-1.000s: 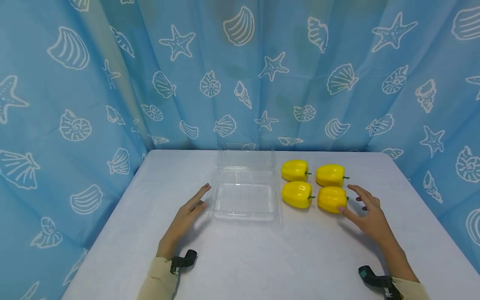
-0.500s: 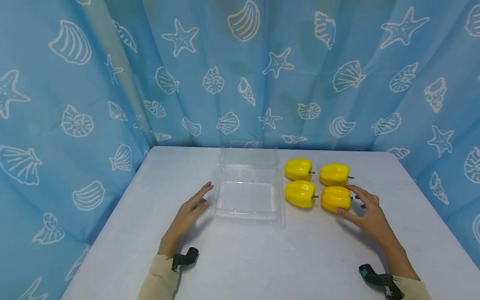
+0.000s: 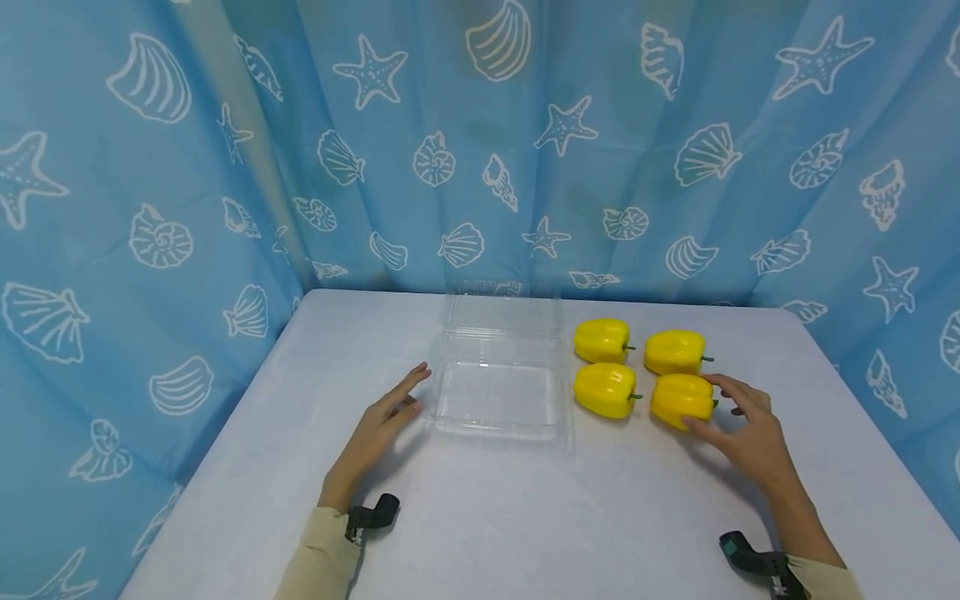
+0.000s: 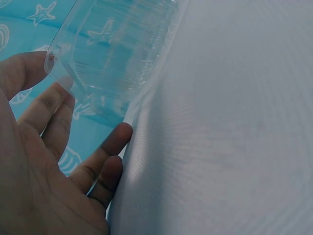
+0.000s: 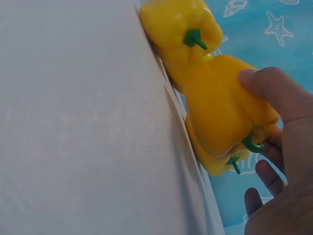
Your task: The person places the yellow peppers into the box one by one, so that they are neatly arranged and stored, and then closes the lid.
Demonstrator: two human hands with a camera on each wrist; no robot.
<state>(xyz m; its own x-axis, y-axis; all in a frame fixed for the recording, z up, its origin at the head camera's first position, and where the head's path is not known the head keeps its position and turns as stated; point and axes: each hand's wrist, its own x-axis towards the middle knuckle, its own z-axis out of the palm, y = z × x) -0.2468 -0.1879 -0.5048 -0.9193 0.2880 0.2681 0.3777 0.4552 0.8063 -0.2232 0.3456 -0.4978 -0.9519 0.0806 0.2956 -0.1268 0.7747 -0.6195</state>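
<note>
My right hand grips the near-right yellow bell pepper, thumb on its near side and index finger at its far side. In the right wrist view the thumb presses the skin of this pepper, its green stem turned toward the palm. Another yellow bell pepper lies to its left on the table. My left hand stands with loosely extended fingers at the left side of a clear plastic clamshell box, whose lid is folded back. In the left wrist view, the fingertips overlap the box's corner.
Two more yellow bell peppers lie in the back row, one at left and one at right. A white cloth covers the table. Behind and beside it hangs a blue curtain with shell prints.
My right hand's thumb and index finger have closed on the near-right bell pepper, which has shifted slightly right from its neighbour. The left hand stays by the box. The head view has shifted slightly.
</note>
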